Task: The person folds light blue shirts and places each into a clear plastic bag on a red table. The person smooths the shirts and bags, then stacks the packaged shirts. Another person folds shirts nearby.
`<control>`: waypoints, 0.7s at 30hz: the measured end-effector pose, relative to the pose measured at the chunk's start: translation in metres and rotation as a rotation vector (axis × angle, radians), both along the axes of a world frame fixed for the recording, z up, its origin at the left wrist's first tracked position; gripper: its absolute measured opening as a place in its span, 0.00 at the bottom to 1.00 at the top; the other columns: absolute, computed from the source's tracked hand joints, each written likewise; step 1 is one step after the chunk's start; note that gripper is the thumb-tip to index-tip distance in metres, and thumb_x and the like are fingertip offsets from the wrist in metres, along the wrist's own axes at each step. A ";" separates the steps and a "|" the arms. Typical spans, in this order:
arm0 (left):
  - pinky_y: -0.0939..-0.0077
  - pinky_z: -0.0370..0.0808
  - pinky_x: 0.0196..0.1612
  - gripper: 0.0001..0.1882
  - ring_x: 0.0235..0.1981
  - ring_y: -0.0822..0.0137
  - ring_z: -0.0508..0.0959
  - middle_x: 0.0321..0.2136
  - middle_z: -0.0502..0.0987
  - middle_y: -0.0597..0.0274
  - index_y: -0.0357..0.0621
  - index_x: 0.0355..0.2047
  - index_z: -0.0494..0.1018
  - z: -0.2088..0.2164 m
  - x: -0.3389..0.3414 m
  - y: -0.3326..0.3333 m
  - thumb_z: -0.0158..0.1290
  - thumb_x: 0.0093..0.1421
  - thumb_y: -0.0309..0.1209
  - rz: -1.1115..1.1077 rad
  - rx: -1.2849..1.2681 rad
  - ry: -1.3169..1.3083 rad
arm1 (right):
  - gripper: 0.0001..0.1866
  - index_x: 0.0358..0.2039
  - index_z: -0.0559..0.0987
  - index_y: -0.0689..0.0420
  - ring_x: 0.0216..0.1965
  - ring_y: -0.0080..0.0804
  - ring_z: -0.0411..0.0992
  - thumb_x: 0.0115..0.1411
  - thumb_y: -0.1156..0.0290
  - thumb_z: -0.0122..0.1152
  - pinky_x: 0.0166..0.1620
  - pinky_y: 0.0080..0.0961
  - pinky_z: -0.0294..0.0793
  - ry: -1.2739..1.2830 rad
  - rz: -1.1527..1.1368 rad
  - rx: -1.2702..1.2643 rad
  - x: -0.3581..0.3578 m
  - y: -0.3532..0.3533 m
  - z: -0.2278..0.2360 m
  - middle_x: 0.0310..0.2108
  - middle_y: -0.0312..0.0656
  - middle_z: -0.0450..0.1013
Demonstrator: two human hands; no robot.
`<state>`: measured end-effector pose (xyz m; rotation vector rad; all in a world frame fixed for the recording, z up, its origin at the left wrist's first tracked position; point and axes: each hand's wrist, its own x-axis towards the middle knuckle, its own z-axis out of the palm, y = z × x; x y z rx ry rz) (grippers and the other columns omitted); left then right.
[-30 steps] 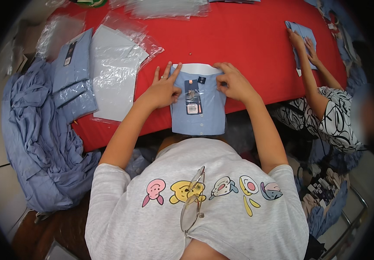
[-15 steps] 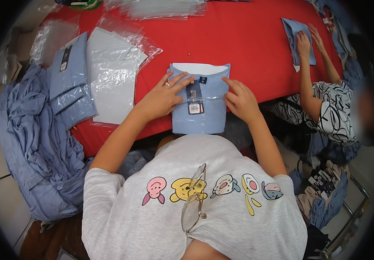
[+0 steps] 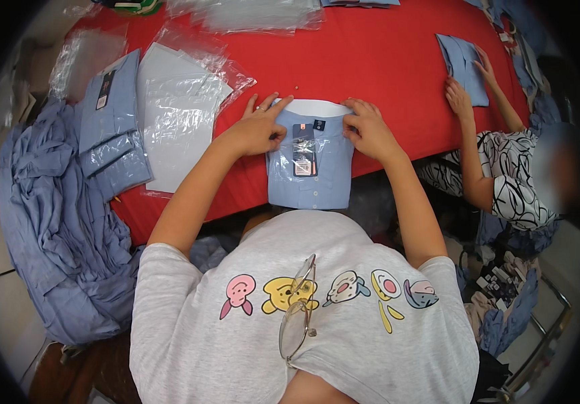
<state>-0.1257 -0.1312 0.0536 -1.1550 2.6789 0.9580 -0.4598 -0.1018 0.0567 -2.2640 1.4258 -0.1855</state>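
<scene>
A folded light-blue shirt [image 3: 334,172] in a clear plastic bag lies in front of me, its lower end at the table's near edge. A dark hang tag [image 3: 303,149] rests on its front, and a white strip [image 3: 318,107] shows along its top. At the upper left corner, my left hand [image 3: 258,131] closes on the side, thumb curled in and some fingers reaching past the top edge. Opposite it, my right hand [image 3: 369,129] grips the upper right corner with bent fingers. The hands cover both corners.
On the red table [image 3: 371,57], bagged shirts [image 3: 108,121] are stacked left beside white sheets [image 3: 175,128] and clear bags [image 3: 256,17]. Loose blue shirts [image 3: 61,222] hang over the left edge. At right, another person's hands [image 3: 461,94] touch a folded shirt [image 3: 466,64].
Both my hands have moved up to the shirt's top corners, and the fingers lying across its front have curled in. The other person's nearer hand has moved down to their shirt's side.
</scene>
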 end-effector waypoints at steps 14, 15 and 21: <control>0.55 0.70 0.65 0.13 0.47 0.51 0.84 0.44 0.85 0.52 0.37 0.50 0.75 -0.039 0.009 0.006 0.57 0.72 0.34 0.810 0.077 0.438 | 0.11 0.49 0.77 0.61 0.44 0.46 0.81 0.74 0.66 0.60 0.48 0.42 0.80 -0.332 -0.457 -0.087 0.016 -0.018 -0.033 0.45 0.49 0.80; 0.58 0.73 0.61 0.14 0.45 0.53 0.85 0.41 0.85 0.52 0.36 0.50 0.75 -0.046 0.006 0.018 0.58 0.73 0.34 0.906 -0.021 0.493 | 0.13 0.50 0.77 0.61 0.43 0.43 0.81 0.74 0.65 0.60 0.47 0.40 0.80 -0.450 -0.557 -0.155 0.017 -0.011 -0.043 0.44 0.48 0.80; 0.69 0.79 0.53 0.20 0.50 0.64 0.83 0.48 0.84 0.52 0.33 0.57 0.73 -0.052 0.001 0.105 0.62 0.71 0.32 1.217 0.781 0.783 | 0.16 0.58 0.76 0.59 0.43 0.26 0.80 0.76 0.64 0.59 0.41 0.26 0.80 -1.074 -1.082 0.443 0.006 0.065 -0.058 0.44 0.40 0.79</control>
